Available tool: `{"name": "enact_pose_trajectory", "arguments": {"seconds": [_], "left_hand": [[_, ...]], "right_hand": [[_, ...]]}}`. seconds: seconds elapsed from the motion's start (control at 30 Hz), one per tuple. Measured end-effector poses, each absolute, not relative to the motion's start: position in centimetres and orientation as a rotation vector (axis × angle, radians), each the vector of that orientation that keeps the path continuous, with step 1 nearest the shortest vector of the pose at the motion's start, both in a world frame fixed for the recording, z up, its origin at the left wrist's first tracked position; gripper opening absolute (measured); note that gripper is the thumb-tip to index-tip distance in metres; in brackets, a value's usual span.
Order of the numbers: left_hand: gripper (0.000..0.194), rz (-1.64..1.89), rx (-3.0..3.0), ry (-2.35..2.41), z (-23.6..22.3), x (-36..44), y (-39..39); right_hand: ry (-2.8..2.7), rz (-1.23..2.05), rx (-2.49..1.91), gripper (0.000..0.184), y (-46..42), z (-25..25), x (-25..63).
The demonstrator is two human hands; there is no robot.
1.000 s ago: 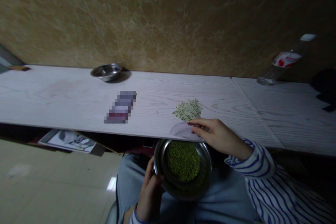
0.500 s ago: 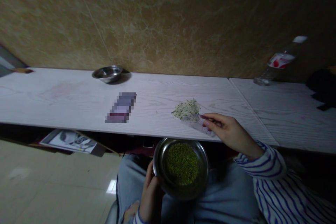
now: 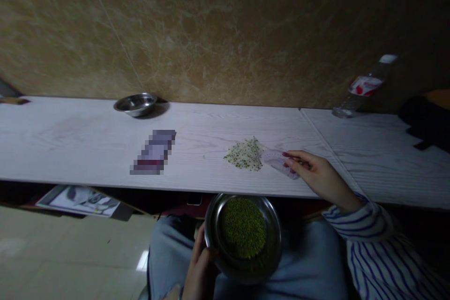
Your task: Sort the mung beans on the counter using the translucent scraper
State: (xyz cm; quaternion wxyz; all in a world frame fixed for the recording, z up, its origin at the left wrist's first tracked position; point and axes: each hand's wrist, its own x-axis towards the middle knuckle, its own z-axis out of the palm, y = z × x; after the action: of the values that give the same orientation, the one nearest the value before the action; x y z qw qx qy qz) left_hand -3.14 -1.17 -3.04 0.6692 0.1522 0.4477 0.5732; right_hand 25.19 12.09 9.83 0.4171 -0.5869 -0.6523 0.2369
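Observation:
My left hand [image 3: 203, 262] grips the left rim of a steel bowl [image 3: 274, 234] held over my lap, just below the counter's front edge. Inside the bowl lies a heap of small green beans [image 3: 245, 228], probably mung beans. Between the thumb and fingers of my right hand [image 3: 312, 168] is a clear plastic protractor [image 3: 276, 159], held low over the counter. Its left end is beside a spread pile of white grains mixed with green beans [image 3: 244, 153].
A second steel bowl [image 3: 136, 105] stands by the wall on the white counter [image 3: 197, 122]. A blurred-out flat object [image 3: 153, 152] lies left of the pile. Farther right are a clear bottle [image 3: 363, 86] and a dark item [image 3: 425, 117]. Papers [image 3: 82, 200] show on the shelf underneath.
My right hand has drawn the protractor a little to the right, off the pile's front edge. The whole view has shifted slightly. My left hand still holds the bowl.

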Motion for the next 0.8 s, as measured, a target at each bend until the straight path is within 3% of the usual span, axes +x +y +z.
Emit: {"name": "enact_pose_trajectory", "arguments": {"seconds": [0.3,0.8], "left_hand": [[0.052,1.27,0.225,0.953,-1.8,-2.3,-0.5],[0.055,1.274,0.171,1.078,-2.7,-2.3,-0.1]], "right_hand": [[-1.875,0.463,-1.511,0.024,12.1,10.2,25.2],[-2.245,0.299,-1.313,0.026,15.9,10.1,22.5]]}}
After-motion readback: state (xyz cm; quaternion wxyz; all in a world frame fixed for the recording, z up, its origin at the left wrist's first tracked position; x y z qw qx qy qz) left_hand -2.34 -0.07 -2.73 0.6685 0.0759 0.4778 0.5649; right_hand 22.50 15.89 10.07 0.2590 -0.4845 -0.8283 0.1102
